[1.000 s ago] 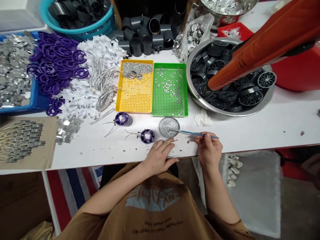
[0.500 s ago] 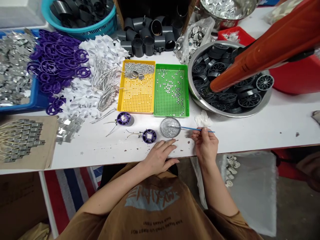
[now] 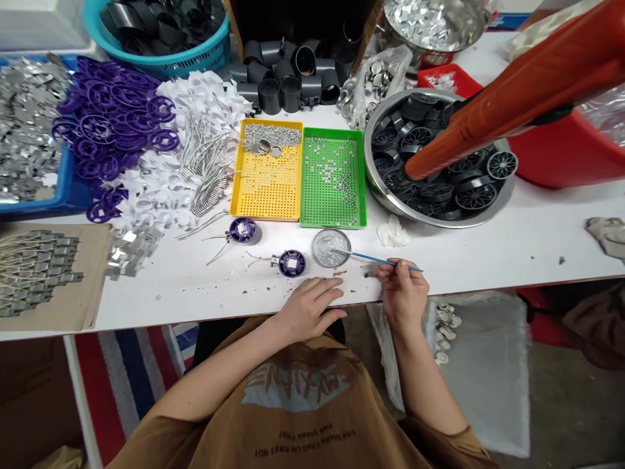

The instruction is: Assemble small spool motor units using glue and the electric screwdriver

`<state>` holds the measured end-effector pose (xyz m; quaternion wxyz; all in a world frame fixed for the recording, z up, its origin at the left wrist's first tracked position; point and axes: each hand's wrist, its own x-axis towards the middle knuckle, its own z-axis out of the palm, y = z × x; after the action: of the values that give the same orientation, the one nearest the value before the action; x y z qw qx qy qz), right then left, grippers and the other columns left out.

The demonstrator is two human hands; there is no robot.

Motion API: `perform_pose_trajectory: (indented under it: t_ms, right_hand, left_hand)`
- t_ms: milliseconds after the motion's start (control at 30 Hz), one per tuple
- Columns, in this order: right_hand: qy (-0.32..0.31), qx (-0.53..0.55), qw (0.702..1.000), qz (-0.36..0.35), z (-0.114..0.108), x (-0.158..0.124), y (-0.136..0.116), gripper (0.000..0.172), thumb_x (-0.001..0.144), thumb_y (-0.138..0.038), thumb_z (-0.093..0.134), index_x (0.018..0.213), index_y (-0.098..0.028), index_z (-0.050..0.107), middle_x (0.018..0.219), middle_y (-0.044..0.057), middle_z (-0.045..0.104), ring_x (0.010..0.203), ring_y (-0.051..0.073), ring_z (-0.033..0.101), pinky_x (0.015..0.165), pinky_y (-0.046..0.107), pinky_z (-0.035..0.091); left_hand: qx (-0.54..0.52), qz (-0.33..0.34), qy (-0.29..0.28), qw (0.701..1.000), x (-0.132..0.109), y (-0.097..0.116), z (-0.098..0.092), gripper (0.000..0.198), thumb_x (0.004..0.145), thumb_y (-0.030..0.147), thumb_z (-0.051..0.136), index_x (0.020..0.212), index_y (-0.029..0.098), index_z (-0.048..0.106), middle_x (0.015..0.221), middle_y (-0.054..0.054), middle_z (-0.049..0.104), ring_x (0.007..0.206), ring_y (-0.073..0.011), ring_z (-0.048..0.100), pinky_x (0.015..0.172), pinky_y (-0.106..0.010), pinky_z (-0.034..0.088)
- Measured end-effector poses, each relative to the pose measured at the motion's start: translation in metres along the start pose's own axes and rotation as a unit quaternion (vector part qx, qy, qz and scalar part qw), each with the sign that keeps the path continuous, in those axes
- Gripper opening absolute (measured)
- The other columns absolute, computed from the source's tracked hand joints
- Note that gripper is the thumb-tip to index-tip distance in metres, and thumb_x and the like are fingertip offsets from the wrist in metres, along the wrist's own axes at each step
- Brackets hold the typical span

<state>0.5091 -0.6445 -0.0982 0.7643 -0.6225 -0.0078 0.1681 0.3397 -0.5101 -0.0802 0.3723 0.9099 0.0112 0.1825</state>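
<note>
White, brown-flecked tabletop [image 3: 488,260] carries a shallow dish [image 3: 331,265].

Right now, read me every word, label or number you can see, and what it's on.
"MY-XIANE", upside down, on the brown shirt; last letter uncertain.
"XIAN SHANG FIRST", smaller, same shirt, partly blurred.
"XIAN SHANG CHAO LIU FIRST NO1", same shirt, middle too blurred for certainty.
I can read nothing else.
</note>
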Motion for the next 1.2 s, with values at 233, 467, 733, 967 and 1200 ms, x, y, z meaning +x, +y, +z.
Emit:
perform_pose_trajectory:
  t_ms: [233,467,733,967,1200]
  right_hand:
    - [-0.002,0.043,0.993,0.112,0.005,0.013,-0.001,0.034,0.071,-0.046,0.079,0.077,-0.014,0.066,0.061,0.001,0.07,0.047,0.009,0.063,0.048,0.019,0.055]
    - [-0.146,-0.013,0.989,-0.03,0.035,-0.008,-0.025,0.02,0.083,-0.041,0.068,0.086,-0.021,0.069,0.071,0.002,0.071,0.06,0.014,0.068,0.062,0.03,0.058]
    - [-0.242,-0.113,0.954,-0.137,0.043,-0.025,-0.015,0.016,0.09,-0.033,0.059,0.093,-0.023,0.07,0.076,0.003,0.071,0.069,0.021,0.07,0.067,0.038,0.057]
    - [-0.272,-0.136,0.936,-0.176,0.038,-0.026,-0.015,0.019,0.091,-0.02,0.055,0.1,-0.025,0.071,0.084,0.003,0.071,0.071,0.018,0.069,0.071,0.036,0.055]
    - [-0.306,-0.146,0.923,-0.183,0.035,-0.021,-0.016,0.022,0.091,-0.017,0.053,0.102,-0.025,0.071,0.083,0.003,0.071,0.073,0.019,0.068,0.071,0.037,0.055]
  left_hand:
    - [0.1,-0.055,0.265,0.958,-0.011,-0.01,-0.035,0.037,0.08,0.028,0.067,0.114,0.024,0.053,0.107,-0.009,0.062,0.101,-0.0256,0.057,0.088,-0.043,0.047]
    - [0.061,-0.178,0.203,0.961,-0.013,-0.042,-0.043,0.058,0.078,0.051,0.068,0.123,0.021,0.047,0.12,-0.012,0.055,0.116,-0.0291,0.048,0.1,-0.047,0.04]
    - [0.053,-0.169,0.176,0.968,-0.014,-0.041,-0.045,0.052,0.082,0.047,0.063,0.126,0.021,0.048,0.124,-0.013,0.052,0.12,-0.0293,0.046,0.103,-0.05,0.037]
    - [0.066,-0.165,0.208,0.962,-0.015,-0.046,-0.04,0.05,0.078,0.044,0.069,0.119,0.021,0.051,0.121,-0.012,0.054,0.117,-0.0289,0.048,0.102,-0.049,0.038]
    - [0.078,-0.17,0.218,0.958,-0.015,-0.046,-0.038,0.05,0.077,0.045,0.07,0.117,0.021,0.051,0.119,-0.012,0.054,0.116,-0.0289,0.049,0.101,-0.049,0.04]
